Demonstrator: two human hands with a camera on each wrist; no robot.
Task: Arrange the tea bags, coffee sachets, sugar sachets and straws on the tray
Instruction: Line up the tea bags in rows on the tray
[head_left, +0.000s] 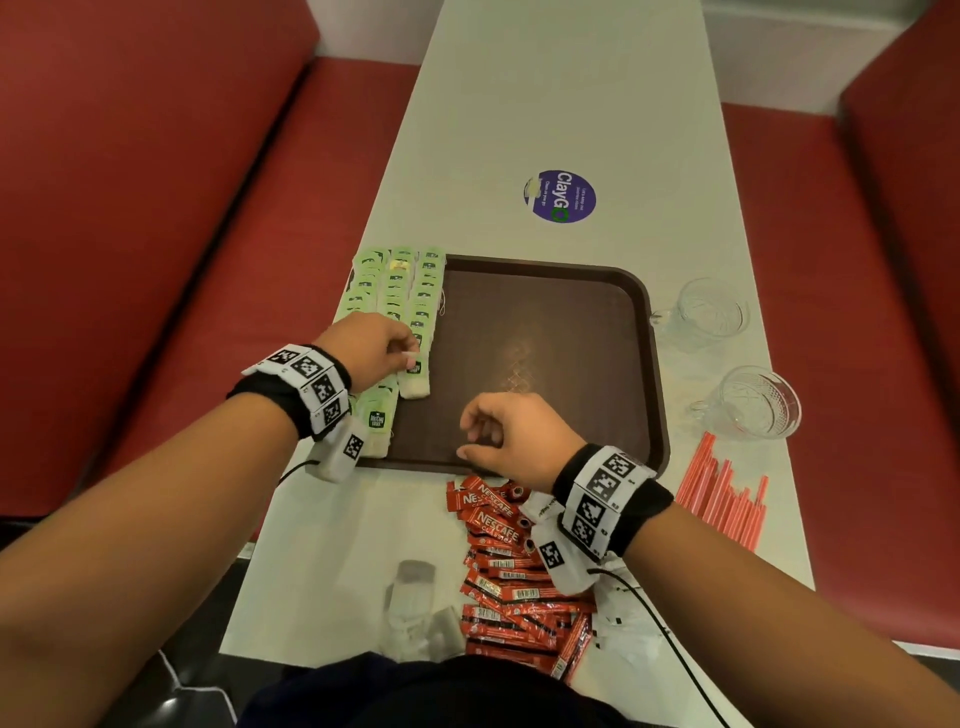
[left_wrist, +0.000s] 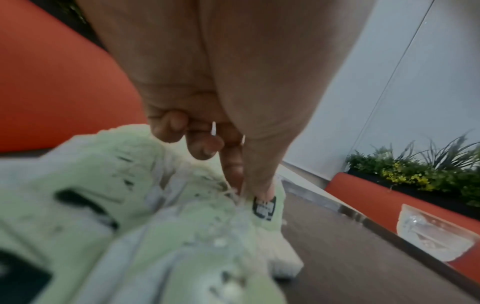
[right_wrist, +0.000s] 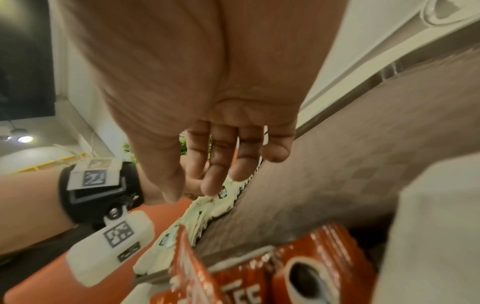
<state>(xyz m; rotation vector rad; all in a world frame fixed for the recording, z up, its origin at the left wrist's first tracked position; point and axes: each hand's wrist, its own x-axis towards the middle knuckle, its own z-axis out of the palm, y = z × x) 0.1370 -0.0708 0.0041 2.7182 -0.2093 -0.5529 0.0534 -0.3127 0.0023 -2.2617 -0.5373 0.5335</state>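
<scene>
A brown tray (head_left: 545, 322) lies mid-table. Rows of green tea bags (head_left: 400, 291) run along its left edge, some lapping onto it. My left hand (head_left: 410, 356) pinches one tea bag (head_left: 414, 382) at the near end of the inner row; in the left wrist view thumb and forefinger (left_wrist: 242, 190) squeeze that tea bag (left_wrist: 265, 207) by its tag. My right hand (head_left: 470, 436) hovers over the tray's near edge, fingers loosely curled, holding nothing. Red coffee sachets (head_left: 514, 571) are heaped just below it. Red straws (head_left: 727, 499) lie at the right.
Two glass cups (head_left: 706, 312) (head_left: 753, 402) stand right of the tray. A clear packet (head_left: 415, 608) lies near the table's front edge, and a round sticker (head_left: 560, 196) sits beyond the tray. Red bench seats flank the narrow table.
</scene>
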